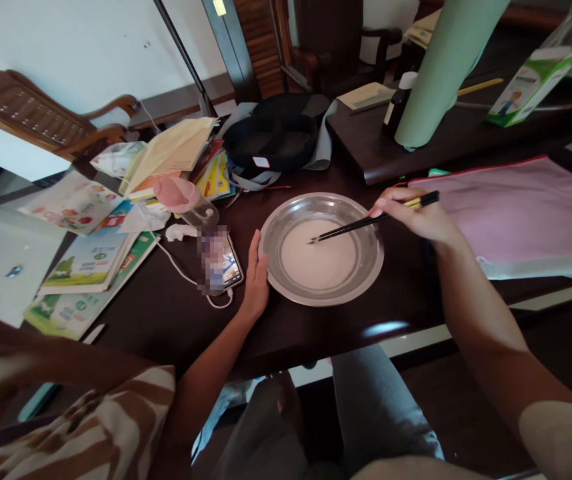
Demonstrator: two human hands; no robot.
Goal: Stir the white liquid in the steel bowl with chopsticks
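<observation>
A wide metal basin [371,283] stands on the dark table and holds a smooth whitish substance [316,263]; I cannot tell whether it is liquid or powder. My right hand [411,212] is closed around black chopsticks [349,229] with gold bands. Their tips reach down to the pale surface near the basin's middle. Against the basin's left rim lies my left hand [256,277], fingers stretched out, pressed to the metal but not wrapped round it. Left of this hand rests a lit phone [229,263] with a white charging cable [179,267].
A person in a striped top [116,420] is close at lower left. A pink-capped bottle [179,195], books [89,263] and a black bag [271,133] crowd the left and back. At right lies a pink folder [506,213], with a green roll [446,73] behind.
</observation>
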